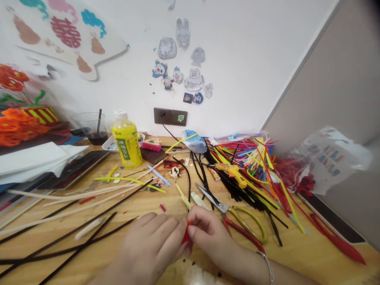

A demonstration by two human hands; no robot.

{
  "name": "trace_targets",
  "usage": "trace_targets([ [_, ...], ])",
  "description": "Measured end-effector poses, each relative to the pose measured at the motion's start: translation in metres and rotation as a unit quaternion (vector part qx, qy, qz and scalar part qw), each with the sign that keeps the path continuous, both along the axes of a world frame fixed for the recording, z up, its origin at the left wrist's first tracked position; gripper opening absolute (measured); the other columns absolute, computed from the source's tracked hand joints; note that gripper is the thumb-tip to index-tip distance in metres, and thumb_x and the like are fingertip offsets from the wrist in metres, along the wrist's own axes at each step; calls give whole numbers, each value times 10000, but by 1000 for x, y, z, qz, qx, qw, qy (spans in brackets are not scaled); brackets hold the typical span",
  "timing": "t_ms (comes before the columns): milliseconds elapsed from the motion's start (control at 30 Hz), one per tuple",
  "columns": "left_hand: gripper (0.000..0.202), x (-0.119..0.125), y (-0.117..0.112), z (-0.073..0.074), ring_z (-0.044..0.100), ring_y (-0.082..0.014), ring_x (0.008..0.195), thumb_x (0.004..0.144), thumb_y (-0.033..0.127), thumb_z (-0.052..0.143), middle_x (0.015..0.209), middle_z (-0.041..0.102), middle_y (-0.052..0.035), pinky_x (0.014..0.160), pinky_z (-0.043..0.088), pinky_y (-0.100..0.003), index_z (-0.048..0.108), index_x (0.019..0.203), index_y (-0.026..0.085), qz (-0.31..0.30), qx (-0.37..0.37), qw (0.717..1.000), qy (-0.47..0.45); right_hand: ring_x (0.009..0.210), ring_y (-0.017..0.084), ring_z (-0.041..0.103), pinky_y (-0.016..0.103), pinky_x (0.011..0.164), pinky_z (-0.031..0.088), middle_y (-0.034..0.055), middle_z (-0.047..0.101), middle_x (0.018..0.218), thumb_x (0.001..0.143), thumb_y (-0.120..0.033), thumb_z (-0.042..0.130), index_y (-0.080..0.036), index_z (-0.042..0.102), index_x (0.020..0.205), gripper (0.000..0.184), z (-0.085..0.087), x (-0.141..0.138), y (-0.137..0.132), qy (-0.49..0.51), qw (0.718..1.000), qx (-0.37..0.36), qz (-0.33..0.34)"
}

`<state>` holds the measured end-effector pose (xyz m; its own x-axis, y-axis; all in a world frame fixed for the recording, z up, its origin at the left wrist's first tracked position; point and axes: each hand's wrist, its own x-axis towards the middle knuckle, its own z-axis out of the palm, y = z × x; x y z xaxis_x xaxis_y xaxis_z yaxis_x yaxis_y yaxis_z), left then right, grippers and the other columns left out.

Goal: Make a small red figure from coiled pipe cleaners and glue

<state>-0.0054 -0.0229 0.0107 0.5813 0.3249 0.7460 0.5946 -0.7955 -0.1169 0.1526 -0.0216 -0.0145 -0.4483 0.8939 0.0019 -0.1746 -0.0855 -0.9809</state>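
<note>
My left hand (152, 243) and my right hand (209, 233) meet low in the middle, both closed around a small red piece (186, 234). Most of that piece is hidden by my fingers, so its kind cannot be made out. Just above my fingertips, a pale yellow strip (183, 196) and a black pipe cleaner (189, 184) rise; whether they join the red piece cannot be told. Beside my right hand lie scissors (224, 208) with red and yellow handles, blades pointing up and left. Black pipe cleaners (89, 231) and cream ones (97, 194) lie left of my left hand.
A yellow drink bottle (127, 140) and a plastic cup (96, 132) stand at the back left. A yellow glue gun (233, 172) lies by a pile of coloured pipe cleaners (258, 158). Orange flowers (20, 126) stand far left; a phone (332, 217) lies right.
</note>
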Motion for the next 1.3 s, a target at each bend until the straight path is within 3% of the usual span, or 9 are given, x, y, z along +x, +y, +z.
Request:
trace_targets([
  [233, 286, -2, -4, 2, 497, -111, 504, 925, 212, 321, 600, 609, 35, 520, 336, -251, 560, 768, 201, -7, -28, 999, 44, 393, 66, 488, 172, 411, 396, -75, 480, 469, 687, -244, 565, -183, 422, 638, 163, 0, -5, 0, -15, 999, -38, -15],
  [367, 249, -1, -2, 1, 540, -122, 520, 912, 231, 346, 609, 625, 26, 541, 388, -244, 538, 759, 193, 12, -43, 999, 24, 419, 67, 478, 187, 440, 402, -68, 478, 508, 728, -284, 553, -181, 433, 658, 173, 2, -2, -1, -23, 999, -13, -30],
  [533, 136, 1, 2, -6, 599, -151, 562, 869, 264, 418, 664, 656, -24, 534, 446, -246, 520, 860, 174, 36, -52, 998, -29, 554, 104, 519, 233, 565, 431, -20, 514, 588, 862, -331, 403, -160, 524, 739, 243, 8, 9, -1, -108, 981, 149, -60],
  [733, 276, -1, 2, -19, 670, -177, 682, 773, 294, 568, 830, 709, -52, 611, 516, -249, 508, 1024, 199, 31, -151, 984, -89, 816, 144, 575, 264, 734, 458, 52, 618, 897, 857, -211, 431, -172, 540, 1006, 189, 14, 18, 0, -218, 907, 349, -93],
  [800, 319, -1, 3, -22, 677, -177, 694, 759, 311, 579, 851, 716, -37, 602, 524, -238, 505, 1055, 220, 26, -244, 960, -135, 931, 156, 555, 292, 826, 437, 72, 610, 1004, 866, -195, 423, -179, 516, 1094, 247, 17, 22, 2, -238, 875, 419, -55],
  [900, 219, 1, 4, -22, 664, -158, 604, 826, 309, 458, 696, 707, 9, 531, 514, -216, 543, 1012, 232, 6, -408, 888, -211, 1021, 168, 515, 311, 890, 412, 87, 586, 1078, 876, -250, 451, -180, 502, 1143, 280, 18, 26, 6, -249, 853, 459, 4],
  [967, 210, 4, 6, -21, 663, -165, 620, 833, 308, 428, 666, 703, 6, 548, 516, -225, 587, 943, 227, 3, -462, 849, -257, 1010, 165, 520, 306, 890, 411, 83, 592, 1061, 889, -285, 446, -183, 520, 1128, 271, 16, 26, 8, -256, 862, 437, 14],
  [1200, 173, 8, 9, -18, 645, -209, 808, 732, 355, 561, 802, 720, -24, 731, 504, -287, 652, 789, 221, 2, -536, 762, -364, 885, 166, 549, 293, 806, 430, 60, 620, 918, 900, -290, 427, -190, 608, 981, 222, 16, 16, 10, -283, 896, 341, -2],
  [1300, 253, 7, 11, -19, 628, -187, 675, 748, 437, 543, 700, 698, -17, 606, 488, -259, 655, 787, 214, 3, -612, 687, -392, 843, 157, 552, 276, 771, 429, 46, 621, 877, 887, -271, 459, -188, 623, 947, 194, 17, 16, 14, -285, 900, 329, -16],
])
